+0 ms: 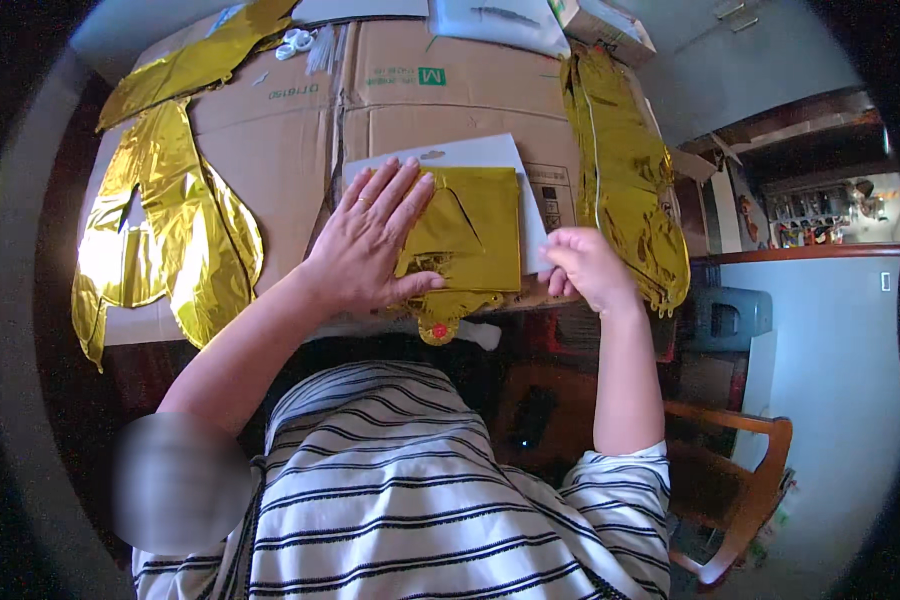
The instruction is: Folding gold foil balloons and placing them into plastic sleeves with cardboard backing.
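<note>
Gold foil balloons: four. One folded (467,225) on white card (440,155), one flat at left (160,225), one at top left (195,60), one long at right (625,165).
Hands: two, left (370,240) and right (588,265).
Cardboard box: one (410,95).
White card: one.
White bag at top: one (495,20).
Wooden chair: one (745,480).
Grey stool: one (730,315).

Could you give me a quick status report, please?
Left hand flat on folded gold foil balloon. Right hand pinching white sleeve edge. Nothing in the way.
</note>
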`<state>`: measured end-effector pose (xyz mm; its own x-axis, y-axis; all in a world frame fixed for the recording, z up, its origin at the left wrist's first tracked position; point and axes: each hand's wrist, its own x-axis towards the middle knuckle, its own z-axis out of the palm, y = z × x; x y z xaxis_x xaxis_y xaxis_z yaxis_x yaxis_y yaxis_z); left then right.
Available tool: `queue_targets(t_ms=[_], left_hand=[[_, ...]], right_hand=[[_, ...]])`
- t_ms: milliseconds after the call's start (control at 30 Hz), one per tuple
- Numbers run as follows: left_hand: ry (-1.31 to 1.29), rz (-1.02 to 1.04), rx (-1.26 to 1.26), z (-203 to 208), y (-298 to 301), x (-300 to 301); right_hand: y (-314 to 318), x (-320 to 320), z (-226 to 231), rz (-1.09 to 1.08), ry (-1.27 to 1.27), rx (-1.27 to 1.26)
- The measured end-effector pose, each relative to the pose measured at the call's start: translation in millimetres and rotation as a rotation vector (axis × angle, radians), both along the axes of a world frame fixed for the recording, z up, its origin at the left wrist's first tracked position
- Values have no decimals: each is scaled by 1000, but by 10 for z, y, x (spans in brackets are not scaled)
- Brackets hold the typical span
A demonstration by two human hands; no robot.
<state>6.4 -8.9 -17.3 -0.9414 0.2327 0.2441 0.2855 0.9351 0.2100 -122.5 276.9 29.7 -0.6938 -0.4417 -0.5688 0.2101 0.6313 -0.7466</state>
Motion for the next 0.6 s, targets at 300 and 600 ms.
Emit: queue_targets(t_ms=[300,600], left_hand=[[3,-40,9,47,-16,-4],[12,-47,-25,35,-13,-19]], right_hand=[[30,144,144,373,93,251],[-135,-519,-104,149,856,-186]])
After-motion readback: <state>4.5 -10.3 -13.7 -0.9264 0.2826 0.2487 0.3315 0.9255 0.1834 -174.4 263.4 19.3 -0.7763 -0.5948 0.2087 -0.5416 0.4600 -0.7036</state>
